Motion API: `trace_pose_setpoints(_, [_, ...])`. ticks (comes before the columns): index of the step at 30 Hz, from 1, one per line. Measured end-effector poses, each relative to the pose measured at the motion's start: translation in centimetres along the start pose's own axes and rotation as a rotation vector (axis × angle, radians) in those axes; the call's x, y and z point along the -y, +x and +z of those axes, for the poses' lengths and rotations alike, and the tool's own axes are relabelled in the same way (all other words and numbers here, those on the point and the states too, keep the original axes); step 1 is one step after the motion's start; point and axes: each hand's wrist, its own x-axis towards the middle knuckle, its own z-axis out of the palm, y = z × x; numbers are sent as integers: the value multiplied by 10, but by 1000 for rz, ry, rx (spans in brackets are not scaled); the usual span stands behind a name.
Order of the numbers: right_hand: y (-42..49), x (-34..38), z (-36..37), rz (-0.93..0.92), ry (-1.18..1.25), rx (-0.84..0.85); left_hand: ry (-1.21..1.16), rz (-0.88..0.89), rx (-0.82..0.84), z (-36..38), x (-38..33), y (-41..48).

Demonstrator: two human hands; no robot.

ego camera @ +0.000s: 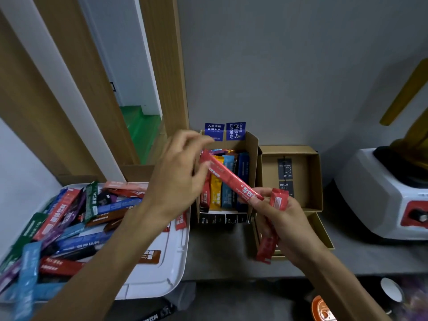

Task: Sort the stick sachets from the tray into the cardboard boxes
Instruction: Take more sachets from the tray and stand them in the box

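Head view: looking down on the worktop (220, 251).
My left hand (178, 179): thumb and fingers pinch the upper end of a red stick sachet (229, 176); the fingertips are blurred.
My right hand (284, 218): pinches that sachet's lower end, with a second red sachet (268, 249) gripped in the palm.
Red stick sachet: slanted in the air between my hands, over the filled cardboard box (252, 144).
Filled cardboard box: at the worktop's back edge, with upright sachets in red, yellow, blue and navy.
Other cardboard box (289, 149): just beside it on the right, black labels inside.
Tray (162, 274): white, at the worktop's left end, its near corner past the front edge, with a loose pile of mixed sachets (69, 223).
White appliance (382, 200): at the right end.
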Motion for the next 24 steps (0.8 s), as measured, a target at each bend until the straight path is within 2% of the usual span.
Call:
trace_pose_setpoints(1, [0,0,-1,-13,-13,-16,202,168,4,4,-3,-1])
trace_pose_setpoints(2, [1,1,-2,-21,-22,-22,301,289,50,9,-7,-2])
trace_pose_setpoints(4, [2,2,-5,-34,-39,-12,288,366,206,21,-14,-6])
trace_pose_setpoints(7, [4,2,-11,-33,-59,-9,111,214,315,32,-14,-12])
trace_pose_setpoints(9, [4,0,-14,-27,-71,-16,123,194,275,38,-15,-17])
trace_pose_setpoints(12, [4,-4,-20,25,14,-31,119,160,106,46,-19,-27])
trace_pose_setpoints(13, [4,-6,-21,48,74,-26,43,86,18,47,-22,-31])
trace_pose_setpoints(15, [2,-9,-21,69,168,17,-271,-217,-83,47,-27,-34])
trace_pose_setpoints(17, [1,-12,-16,67,143,69,-644,-492,79,52,-30,-30])
trace_pose_setpoints(18, [1,-14,-12,66,92,76,-746,-551,157,57,-28,-29])
trace_pose_setpoints(20, [3,-18,-5,66,-38,-1,-747,-558,167,69,-23,-22])
trace_pose_setpoints(22, [6,-23,-7,79,-133,-165,-521,-519,145,81,-11,-13])
trace_pose_setpoints(24, [8,-28,-15,92,-126,-265,-344,-512,249,92,0,-6])
